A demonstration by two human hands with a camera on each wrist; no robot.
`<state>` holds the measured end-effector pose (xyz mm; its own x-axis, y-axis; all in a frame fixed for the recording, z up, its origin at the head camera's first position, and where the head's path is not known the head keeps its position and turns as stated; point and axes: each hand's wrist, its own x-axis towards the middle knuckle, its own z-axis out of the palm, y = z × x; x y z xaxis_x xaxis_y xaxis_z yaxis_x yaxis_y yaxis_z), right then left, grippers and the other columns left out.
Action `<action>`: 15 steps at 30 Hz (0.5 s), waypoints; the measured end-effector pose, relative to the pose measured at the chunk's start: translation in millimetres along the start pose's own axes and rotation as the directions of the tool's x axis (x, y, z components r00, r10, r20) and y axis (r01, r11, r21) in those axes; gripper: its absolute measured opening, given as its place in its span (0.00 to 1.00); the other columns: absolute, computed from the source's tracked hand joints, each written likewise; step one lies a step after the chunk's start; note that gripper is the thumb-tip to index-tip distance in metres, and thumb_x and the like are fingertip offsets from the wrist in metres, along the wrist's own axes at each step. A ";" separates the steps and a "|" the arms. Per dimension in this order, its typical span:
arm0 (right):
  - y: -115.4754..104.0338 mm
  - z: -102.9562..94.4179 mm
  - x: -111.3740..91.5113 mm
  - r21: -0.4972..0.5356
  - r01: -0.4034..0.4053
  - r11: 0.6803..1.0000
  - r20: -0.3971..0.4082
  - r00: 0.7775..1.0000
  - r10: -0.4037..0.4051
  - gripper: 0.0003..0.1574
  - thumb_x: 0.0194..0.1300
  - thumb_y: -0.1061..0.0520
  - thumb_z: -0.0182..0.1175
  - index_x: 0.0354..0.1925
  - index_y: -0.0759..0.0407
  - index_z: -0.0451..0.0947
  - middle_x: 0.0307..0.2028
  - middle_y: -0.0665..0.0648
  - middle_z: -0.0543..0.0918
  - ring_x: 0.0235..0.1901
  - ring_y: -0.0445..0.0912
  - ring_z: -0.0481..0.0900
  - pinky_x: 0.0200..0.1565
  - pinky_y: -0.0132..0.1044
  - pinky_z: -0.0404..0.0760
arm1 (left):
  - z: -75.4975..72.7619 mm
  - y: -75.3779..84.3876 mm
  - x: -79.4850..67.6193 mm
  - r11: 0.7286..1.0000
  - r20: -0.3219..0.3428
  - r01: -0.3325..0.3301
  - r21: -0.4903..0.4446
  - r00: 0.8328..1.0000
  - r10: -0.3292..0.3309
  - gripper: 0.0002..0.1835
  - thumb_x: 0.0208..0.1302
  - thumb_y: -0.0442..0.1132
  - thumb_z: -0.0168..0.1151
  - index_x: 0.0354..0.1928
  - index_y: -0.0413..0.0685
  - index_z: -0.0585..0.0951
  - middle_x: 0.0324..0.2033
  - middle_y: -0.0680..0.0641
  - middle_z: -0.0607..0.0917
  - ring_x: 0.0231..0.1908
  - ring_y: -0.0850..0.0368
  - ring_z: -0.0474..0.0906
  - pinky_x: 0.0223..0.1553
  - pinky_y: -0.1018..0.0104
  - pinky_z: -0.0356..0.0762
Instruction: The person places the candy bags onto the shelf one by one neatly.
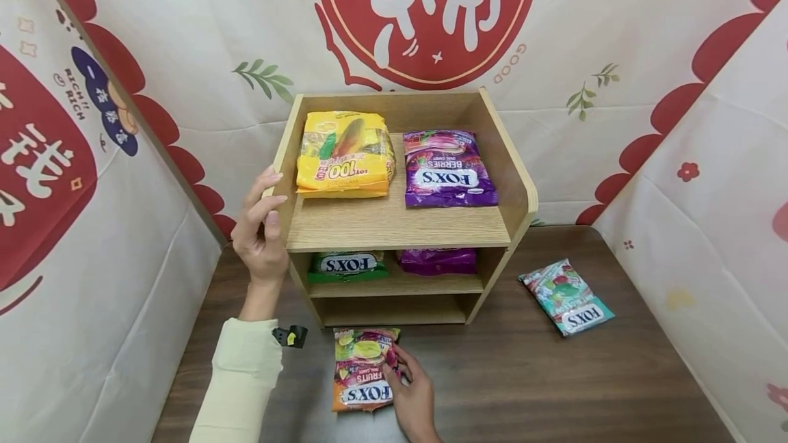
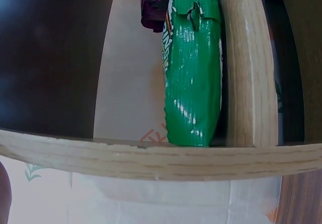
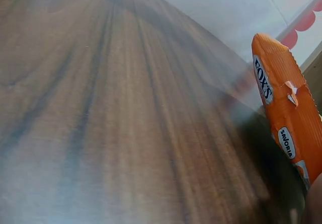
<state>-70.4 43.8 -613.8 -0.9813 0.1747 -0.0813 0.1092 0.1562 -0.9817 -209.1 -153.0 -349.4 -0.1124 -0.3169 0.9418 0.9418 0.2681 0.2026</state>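
Observation:
My right hand (image 1: 414, 395) pinches the right edge of an orange bag of Fox's fruit candy (image 1: 364, 368) in front of the shelf unit. In the right wrist view the same orange bag (image 3: 287, 103) is seen on edge, tilted, its back seam facing the camera. My left hand (image 1: 261, 227) rests its fingertips on the front edge of the left side panel of the wooden shelf unit (image 1: 400, 227). Close by, in the left wrist view, a green bag (image 2: 193, 73) lies against the panel inside the middle compartment.
On the top shelf sit a yellow candy bag (image 1: 345, 156) and a purple Berries bag (image 1: 448, 169). Another purple bag (image 1: 437, 262) lies in the middle compartment beside the green one. A teal Fox's bag (image 1: 566, 297) lies on the table (image 1: 523, 388) at right. Printed cloth surrounds the table.

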 end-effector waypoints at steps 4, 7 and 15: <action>-4.1 0.4 6.2 -0.001 0.031 1.000 0.000 1.000 -0.031 0.28 0.60 0.55 0.67 0.58 0.55 0.75 0.47 0.53 0.81 0.40 0.41 0.81 0.28 0.30 0.80 | 0.5 0.8 0.9 1.000 0.006 0.004 0.006 1.000 -0.004 0.21 0.67 0.46 0.57 0.30 0.29 0.76 0.39 0.27 0.81 0.49 0.32 0.76 0.55 0.39 0.70; -8.1 0.8 11.6 -0.009 0.073 0.997 -0.003 0.997 -0.073 0.27 0.60 0.53 0.67 0.58 0.52 0.76 0.48 0.52 0.82 0.40 0.42 0.81 0.26 0.30 0.80 | 0.5 0.9 1.0 1.000 0.007 0.005 0.006 1.000 -0.005 0.21 0.67 0.46 0.57 0.30 0.29 0.76 0.39 0.27 0.81 0.49 0.32 0.76 0.55 0.38 0.70; -16.5 4.9 25.8 -0.025 0.142 0.989 -0.007 0.990 -0.143 0.27 0.60 0.55 0.67 0.58 0.51 0.75 0.47 0.50 0.81 0.41 0.43 0.81 0.33 0.31 0.82 | 0.7 0.9 0.5 1.000 0.007 0.001 0.003 1.000 -0.001 0.22 0.67 0.46 0.57 0.30 0.29 0.76 0.39 0.27 0.80 0.49 0.32 0.76 0.55 0.38 0.70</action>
<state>-98.3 40.9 -600.5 -0.9857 0.1572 0.0606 -0.0277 0.2037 -0.9786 -208.5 -152.3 -348.6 -0.1157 -0.3106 0.9435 0.9408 0.2703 0.2044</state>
